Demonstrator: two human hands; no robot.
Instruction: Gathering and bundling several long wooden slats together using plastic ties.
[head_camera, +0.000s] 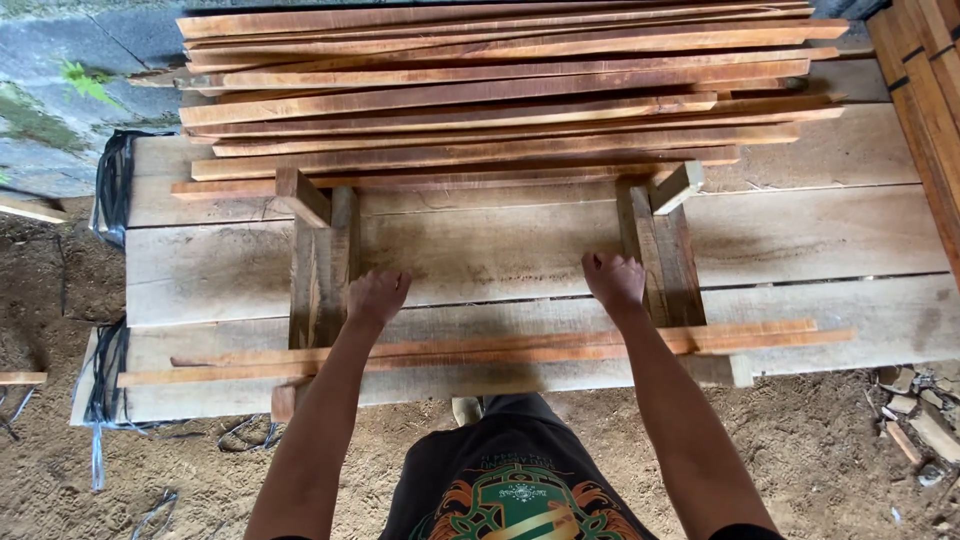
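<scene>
Left hand and right hand, both curled shut, knuckles down on the plank bench; can't tell if they pinch anything. Dark upright blocks just outside each fist. Thin slats at 6 o'clock, slat stack at 12. Slats prob. light, stiff, splintery; grip mid-length w/ both hands.

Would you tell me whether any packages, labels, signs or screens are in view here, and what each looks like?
No packages, labels, signs or screens show.
Printed emblem: on the person's dark shirt, bottom centre; rounded green, orange and yellow design.
</scene>
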